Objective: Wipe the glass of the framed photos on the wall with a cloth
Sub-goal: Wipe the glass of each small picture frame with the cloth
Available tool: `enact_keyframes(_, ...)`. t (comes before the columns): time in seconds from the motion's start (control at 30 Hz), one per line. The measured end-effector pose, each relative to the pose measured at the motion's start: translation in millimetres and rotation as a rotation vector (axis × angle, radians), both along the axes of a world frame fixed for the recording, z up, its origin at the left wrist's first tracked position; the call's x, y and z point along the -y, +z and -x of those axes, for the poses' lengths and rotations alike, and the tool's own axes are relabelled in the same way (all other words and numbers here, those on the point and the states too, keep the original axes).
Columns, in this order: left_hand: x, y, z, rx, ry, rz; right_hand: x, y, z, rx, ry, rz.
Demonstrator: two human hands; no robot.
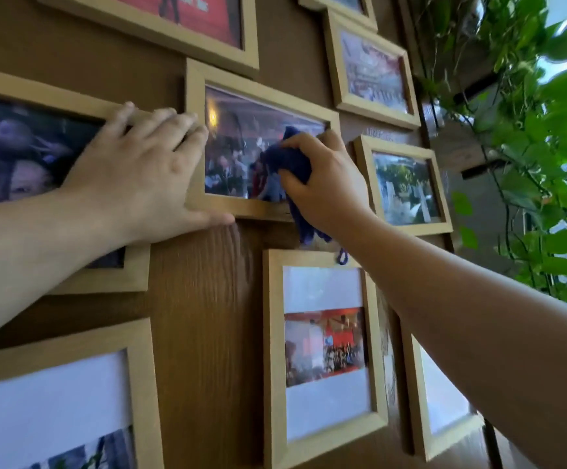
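I press my left hand [140, 170], open and flat, on the left rail of the centre frame [261, 211], presumably to steady it, while my right hand [322, 181] grips the bunched blue cloth [288, 160] against its glass [241, 147], right of middle.

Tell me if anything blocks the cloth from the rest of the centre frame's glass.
Nothing visible does. The right hand presses the blue cloth on the centre frame's glass; the left hand only braces that frame's left edge.

Both forearms and hands [133, 170] are bare.
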State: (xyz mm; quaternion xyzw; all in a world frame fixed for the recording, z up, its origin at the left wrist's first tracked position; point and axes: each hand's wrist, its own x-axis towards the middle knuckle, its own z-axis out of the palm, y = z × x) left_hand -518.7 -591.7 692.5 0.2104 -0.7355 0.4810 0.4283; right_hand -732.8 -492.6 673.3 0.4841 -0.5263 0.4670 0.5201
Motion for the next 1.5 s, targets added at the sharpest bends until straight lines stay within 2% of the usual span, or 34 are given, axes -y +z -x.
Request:
enact_keyframes(0.23, 0.9, 7.2, 13.5, -0.086, 0.088, 0.024, 20.5, 52.7, -30.1, -0.152, -0.047, 0.018)
enact_keyframes(0.37, 4.3, 7.5, 18.2, -0.1, 0.062, 0.029, 21.3, 56.9, -19.9, -0.253, -0.19, -0.036)
enact_keyframes(0.6, 7.1, 10.6, 21.6, -0.107, 0.008, -0.023, -9.6, 54.3, 40.3, 0.018, -0.403, -0.016)
enact_keyframes(0.73, 6.6, 11.8, 22.0, -0.113, 0.005, -0.059, -3.9, 50.7, 37.3, -0.023, -0.35, 0.009)
enact_keyframes(0.83, 6.6, 14.4, 22.0, -0.107, 0.02, -0.084, 13.3, 54.6, 6.7, -0.197, -0.239, 0.005)
enact_keyframes(0.97, 7.6, 13.5, 23.5, -0.114, 0.057, -0.08, 28.1, 61.3, -29.1, -0.411, -0.211, -0.029)
enact_keyframes(1.13, 7.2, 13.5, 22.4, -0.111, 0.035, -0.078, 6.7, 54.8, -1.0, -0.403, -0.307, -0.119)
enact_keyframes(1.33, 8.6, 13.4, 24.7, -0.111, 0.04, -0.077, -24.4, 35.1, 51.1, -0.239, -0.48, -0.175)
enact_keyframes(1.4, 9.7, 14.3, 24.8, -0.113, 0.035, -0.069, -18.9, 32.5, 40.3, -0.28, -0.443, -0.162)
enact_keyframes(1.5, 10.7, 14.8, 24.5, -0.106, 0.025, -0.055, 1.1, 28.1, 3.8, -0.458, -0.341, -0.198)
